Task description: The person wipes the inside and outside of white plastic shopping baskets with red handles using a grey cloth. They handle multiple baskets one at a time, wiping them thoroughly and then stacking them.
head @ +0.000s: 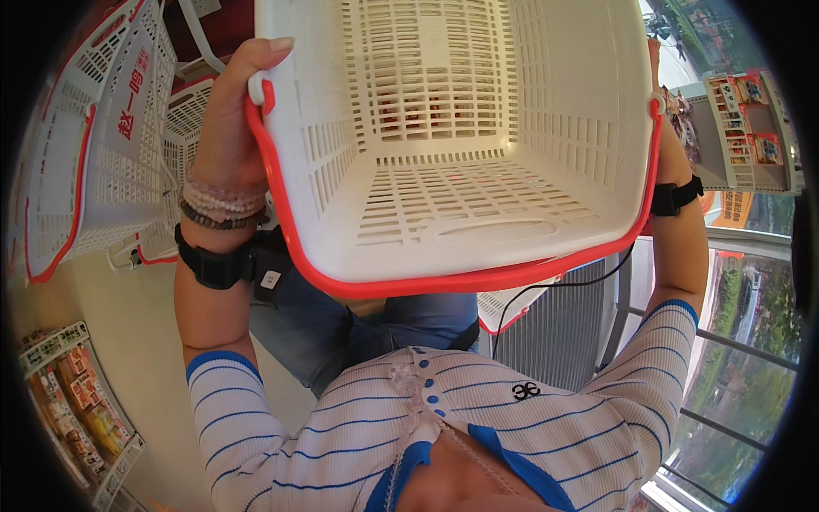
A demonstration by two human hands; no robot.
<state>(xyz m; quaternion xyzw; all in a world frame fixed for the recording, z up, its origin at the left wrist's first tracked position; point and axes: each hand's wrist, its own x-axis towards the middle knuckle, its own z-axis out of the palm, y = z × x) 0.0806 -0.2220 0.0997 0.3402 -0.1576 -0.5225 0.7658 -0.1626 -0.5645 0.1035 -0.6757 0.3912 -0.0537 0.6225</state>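
A white plastic shopping basket (441, 256) is tilted with its open top towards me, and I see nothing inside it. Its red carry handle (409, 288) hangs along the near rim. My left hand (233, 112) grips the basket's left side, thumb raised beside the handle's pivot. On the right side, my right hand (667, 137) is against the basket wall; most of its fingers are hidden behind it. Slots in the bottom and walls let some red show through.
More white baskets (121, 147) with red handles and printed writing stand at the left. Part of another basket (505, 307) shows below mine. A black cable (550, 286) hangs at the right. Snack shelves (83, 409) stand at lower left, more shelves (716, 134) at right, beside windows (736, 358).
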